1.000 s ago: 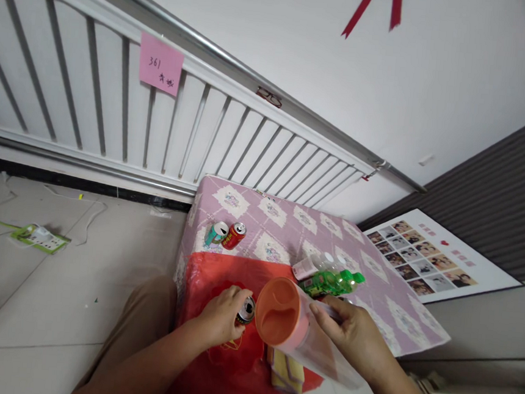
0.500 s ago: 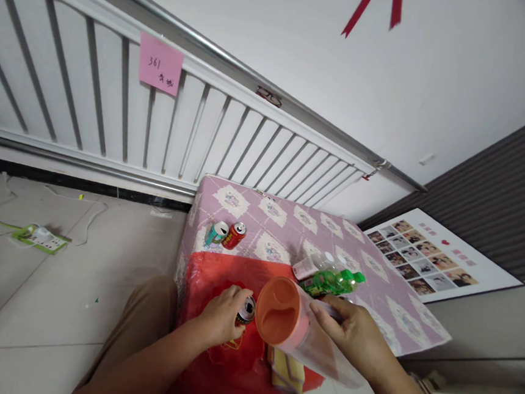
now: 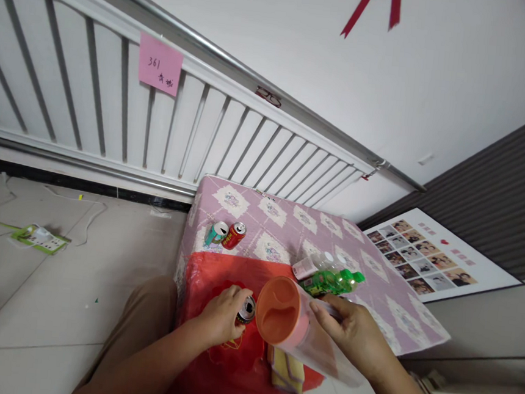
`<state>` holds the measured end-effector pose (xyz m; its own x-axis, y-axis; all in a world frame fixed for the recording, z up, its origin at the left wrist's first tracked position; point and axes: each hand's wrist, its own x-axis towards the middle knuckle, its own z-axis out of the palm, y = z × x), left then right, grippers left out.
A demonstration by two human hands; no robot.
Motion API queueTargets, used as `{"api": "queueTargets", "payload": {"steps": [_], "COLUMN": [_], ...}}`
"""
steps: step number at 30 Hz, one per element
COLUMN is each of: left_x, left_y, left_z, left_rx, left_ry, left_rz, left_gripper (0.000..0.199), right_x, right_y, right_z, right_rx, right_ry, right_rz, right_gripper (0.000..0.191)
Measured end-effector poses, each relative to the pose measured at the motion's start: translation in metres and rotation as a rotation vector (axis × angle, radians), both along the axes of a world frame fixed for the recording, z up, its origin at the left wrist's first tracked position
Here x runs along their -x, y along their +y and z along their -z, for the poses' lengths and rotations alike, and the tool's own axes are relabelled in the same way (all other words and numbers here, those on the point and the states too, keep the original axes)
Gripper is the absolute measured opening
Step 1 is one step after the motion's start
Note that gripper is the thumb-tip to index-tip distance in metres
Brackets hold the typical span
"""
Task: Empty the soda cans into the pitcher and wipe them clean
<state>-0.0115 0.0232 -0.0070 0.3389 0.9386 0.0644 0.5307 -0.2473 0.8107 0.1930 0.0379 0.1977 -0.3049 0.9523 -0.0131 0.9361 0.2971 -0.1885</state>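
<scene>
My left hand [image 3: 224, 316] is wrapped round a dark drink can [image 3: 246, 310], whose silver top with its opened mouth faces up. The can is over the red cloth [image 3: 219, 270]. In my right hand [image 3: 352, 327] is the handle of a clear plastic pitcher [image 3: 329, 356] with an orange lid [image 3: 277, 312]. The pitcher is tilted, its lid end toward the can. From this angle I cannot tell whether any liquid passes between them. Partly under the pitcher lies a folded yellow cloth [image 3: 286, 371].
A teal can [image 3: 216, 233] and a red can [image 3: 234, 235] stand side by side on the patterned tablecloth [image 3: 283, 217]. Several plastic bottles [image 3: 331, 281], some green, lie beyond the pitcher. A white radiator [image 3: 249, 144] runs behind; a power strip [image 3: 40, 239] rests on the floor.
</scene>
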Motion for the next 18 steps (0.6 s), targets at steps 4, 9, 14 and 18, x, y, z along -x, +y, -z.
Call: {"api": "queueTargets", "payload": {"steps": [4, 9, 14, 18], "left_x": [0.0001, 0.0005, 0.0001, 0.0002], "left_y": [0.0001, -0.0002, -0.0004, -0.0005], "left_z": [0.0003, -0.0005, -0.0003, 0.0002], "left_rx": [-0.006, -0.006, -0.01, -0.012], "left_ry": [-0.002, 0.003, 0.003, 0.005], "left_rz": [-0.003, -0.002, -0.003, -0.005], "left_gripper": [0.068, 0.066, 0.067, 0.066], "right_x": [0.0005, -0.0006, -0.0012, -0.0014], "right_y": [0.0002, 0.0001, 0.0004, 0.0007], "right_z": [-0.0006, -0.0003, 0.0, 0.0007], "right_rx": [0.01, -0.018, 0.005, 0.002], "right_ry": [-0.009, -0.01, -0.026, -0.039], "right_rz": [-0.003, -0.01, -0.003, 0.004], "right_gripper": [0.048, 0.047, 0.046, 0.046]}}
